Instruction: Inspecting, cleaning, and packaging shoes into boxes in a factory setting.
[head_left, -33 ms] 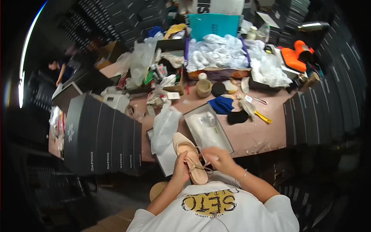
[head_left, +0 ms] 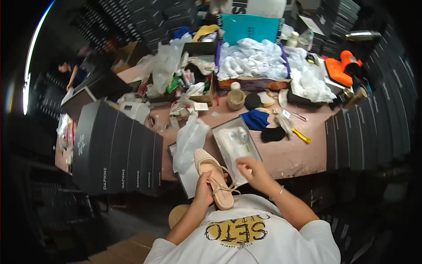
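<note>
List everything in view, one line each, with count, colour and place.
Shoe: one, beige, slingback strap, held at the table's near edge.
Open shoebox: one, grey, white paper inside, just beyond the shoe.
Plastic bag: one, white, left of the open box.
Stacked shoeboxes: several, dark grey, on the left.
Cloths: blue and black, mid-table.
Teal box lid: one, far side.
Table: pinkish-brown, cluttered.
Left hand: grips the shoe.
Right hand: at the strap.
</note>
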